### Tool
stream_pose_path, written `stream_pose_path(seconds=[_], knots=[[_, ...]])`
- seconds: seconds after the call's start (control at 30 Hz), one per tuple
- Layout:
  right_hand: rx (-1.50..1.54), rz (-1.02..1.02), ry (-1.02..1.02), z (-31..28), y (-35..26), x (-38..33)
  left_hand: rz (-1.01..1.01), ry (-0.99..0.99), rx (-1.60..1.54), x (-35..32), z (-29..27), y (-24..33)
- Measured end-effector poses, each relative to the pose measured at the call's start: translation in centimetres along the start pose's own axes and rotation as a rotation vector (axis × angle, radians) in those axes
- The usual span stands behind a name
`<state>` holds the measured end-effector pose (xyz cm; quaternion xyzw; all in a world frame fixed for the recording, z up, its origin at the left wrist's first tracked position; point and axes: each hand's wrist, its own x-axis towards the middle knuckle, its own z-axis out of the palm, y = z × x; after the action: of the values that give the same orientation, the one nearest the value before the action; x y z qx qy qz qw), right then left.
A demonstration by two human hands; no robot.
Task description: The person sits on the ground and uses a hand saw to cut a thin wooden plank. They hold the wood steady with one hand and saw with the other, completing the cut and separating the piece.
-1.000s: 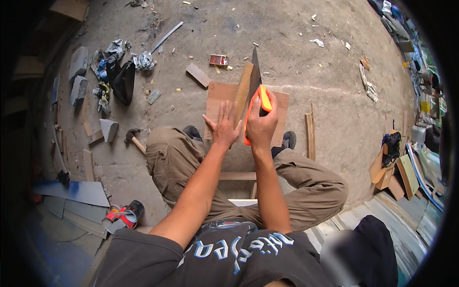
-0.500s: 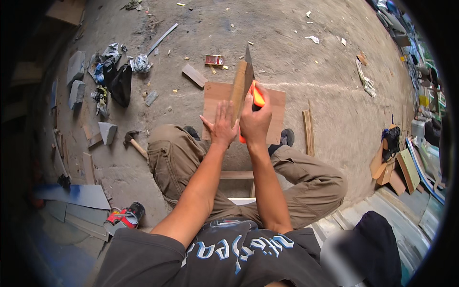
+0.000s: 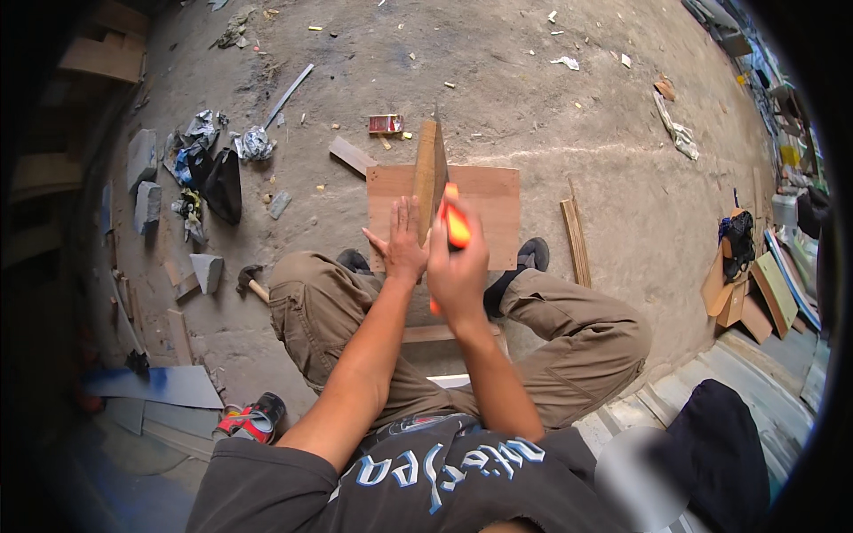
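Note:
A handsaw with an orange-and-black handle [image 3: 458, 228] is gripped in my right hand [image 3: 460, 277], its fingers wrapped round it. The narrow saw blade points away from me, along the right side of a wooden strip [image 3: 426, 169]. This strip lies lengthwise on a flat reddish-brown wooden board [image 3: 493, 197] between my feet. My left hand [image 3: 405, 244] lies with fingers stretched out against the near left part of the strip, thumb spread to the left over the board. Whether the blade's teeth are in the wood cannot be seen from here.
A hammer [image 3: 255, 282] lies by my left knee. A small wood offcut [image 3: 353, 155] and a red box [image 3: 385, 123] lie beyond the board. Long wood strips [image 3: 576, 240] rest to the right. Cans [image 3: 258, 416] stand at lower left, near a black bag [image 3: 222, 186] and grey blocks [image 3: 142, 160].
My right hand has drawn the saw back toward me, so less blade shows beyond the strip. My left hand stays on the strip. The whole view has shifted slightly.

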<state>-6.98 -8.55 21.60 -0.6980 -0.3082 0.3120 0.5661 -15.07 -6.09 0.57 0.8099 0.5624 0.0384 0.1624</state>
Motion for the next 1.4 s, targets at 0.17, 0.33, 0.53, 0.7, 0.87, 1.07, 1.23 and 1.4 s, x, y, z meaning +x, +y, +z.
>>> stream_pose_path(seconds=[0.17, 0.33, 0.53, 0.7, 0.87, 1.07, 1.23, 1.4], knots=[[-0.002, 0.008, 0.014, 0.4, -0.5, -1.0, 0.001, -0.005, 0.084, 0.2, 0.7, -0.7], [0.039, 0.073, -0.040, 2.3, 0.0, 4.1, 0.030, -0.058, 0.232, -0.1, 1.8, -1.1], [-0.084, -0.148, -0.025, -1.2, 0.4, -3.4, -0.031, 0.025, -0.033, 0.0, 0.3, -0.3], [0.150, 0.116, 0.030, -0.2, 2.7, -3.4, -0.016, 0.036, 0.023, 0.0, 0.2, 0.2], [0.107, 0.186, 0.053, 0.5, 5.3, -3.3, -0.041, 0.020, -0.051, 0.0, -0.1, -0.4], [0.049, 0.055, 0.204, 3.4, 8.0, 6.2, -0.006, 0.007, -0.156, 0.0, -1.3, 1.2], [0.072, -0.048, 0.024, 2.0, 7.5, 1.3, -0.010, 0.043, -0.002, 0.1, 0.3, -0.2], [0.093, 0.077, -0.109, -0.5, 5.9, -3.6, -0.041, -0.050, -0.047, -0.2, -1.5, 0.6]])
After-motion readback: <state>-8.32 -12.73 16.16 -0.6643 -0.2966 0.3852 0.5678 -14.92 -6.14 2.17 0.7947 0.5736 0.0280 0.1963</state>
